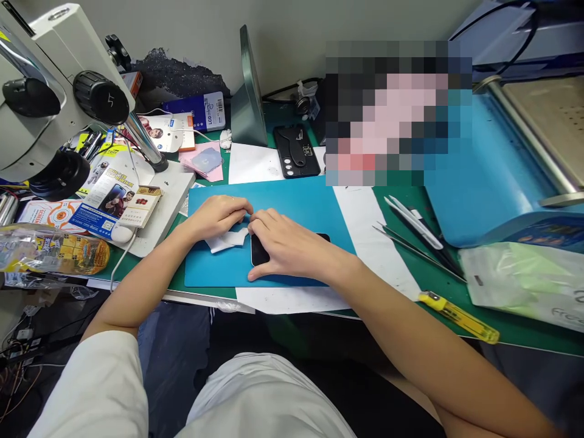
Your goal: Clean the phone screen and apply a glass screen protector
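A black phone lies flat on a blue mat in front of me. My right hand lies over the phone, fingers curled and pressed on its upper left edge, thumb along its near side. My left hand sits just left of it, fingers closed on a white cloth or wipe that lies on the mat against the phone's left edge. The fingertips of both hands meet near the phone's top corner. Most of the phone is hidden under my right hand.
A microscope stands at the left over leaflets and packets. Tweezers and thin tools lie right of the mat, a yellow knife nearer the table edge. A blue roller machine fills the right. A black phone case lies behind.
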Demonstrator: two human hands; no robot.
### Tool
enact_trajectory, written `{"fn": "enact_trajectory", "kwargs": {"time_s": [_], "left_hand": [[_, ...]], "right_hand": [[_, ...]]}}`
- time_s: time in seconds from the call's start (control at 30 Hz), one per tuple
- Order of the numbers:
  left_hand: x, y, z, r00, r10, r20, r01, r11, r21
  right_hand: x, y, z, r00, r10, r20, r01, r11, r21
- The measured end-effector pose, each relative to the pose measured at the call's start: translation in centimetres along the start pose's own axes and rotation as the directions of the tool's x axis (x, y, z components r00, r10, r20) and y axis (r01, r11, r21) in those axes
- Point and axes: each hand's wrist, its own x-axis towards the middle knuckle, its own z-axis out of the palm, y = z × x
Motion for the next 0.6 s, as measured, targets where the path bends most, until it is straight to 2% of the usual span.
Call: {"fn": "enact_trajectory", "kwargs": {"time_s": [0.6], "left_hand": [[0.03,-0.26,-0.21,1.0,-0.004,-0.028,0.004,1.0,-0.001]], "right_hand": [[-0.25,0.24,-0.66,0.999,0.03,-0.009,-0.029,0.992,0.119]]}}
